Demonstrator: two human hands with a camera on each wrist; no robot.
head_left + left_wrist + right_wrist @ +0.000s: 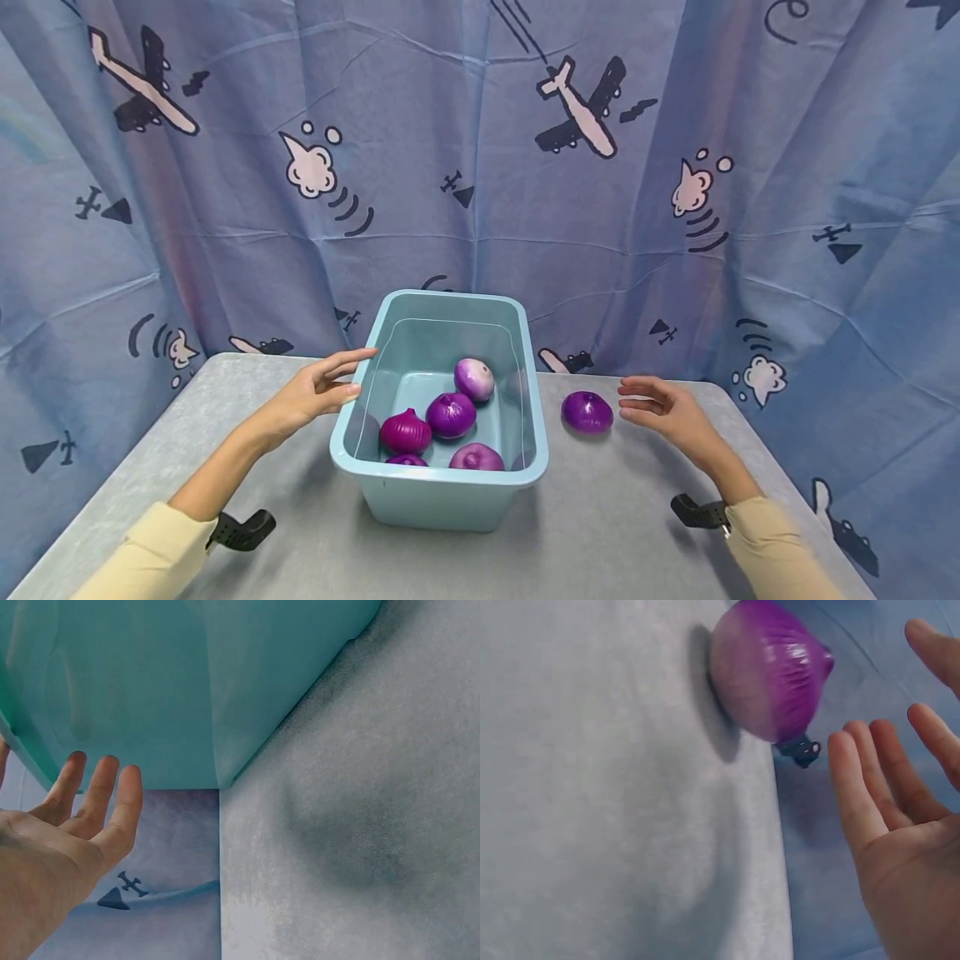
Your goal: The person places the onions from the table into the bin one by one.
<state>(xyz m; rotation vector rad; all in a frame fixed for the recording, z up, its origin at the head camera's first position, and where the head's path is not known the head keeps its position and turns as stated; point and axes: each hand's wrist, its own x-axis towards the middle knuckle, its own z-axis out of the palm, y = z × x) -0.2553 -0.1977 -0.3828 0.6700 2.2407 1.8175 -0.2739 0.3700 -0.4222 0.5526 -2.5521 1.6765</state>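
Note:
A light blue plastic bin [435,500] stands mid-table with several purple onions [451,415] inside, one of them paler at the top [474,379]. My left hand [318,390] touches the bin's left rim with fingers extended; in the left wrist view the fingers [97,802] spread beside the bin's wall [142,697]. Right of the bin, a single purple onion [587,412] lies on the table. Just to its right is my right hand [671,417], fingers loosely bent and holding nothing. The right wrist view shows a gap between that onion [769,671] and the fingertips [842,750].
The grey table [600,533] ends at the back against a blue curtain [480,167] printed with airplanes. Dark bands [243,530] are strapped on both wrists, below beige sleeves.

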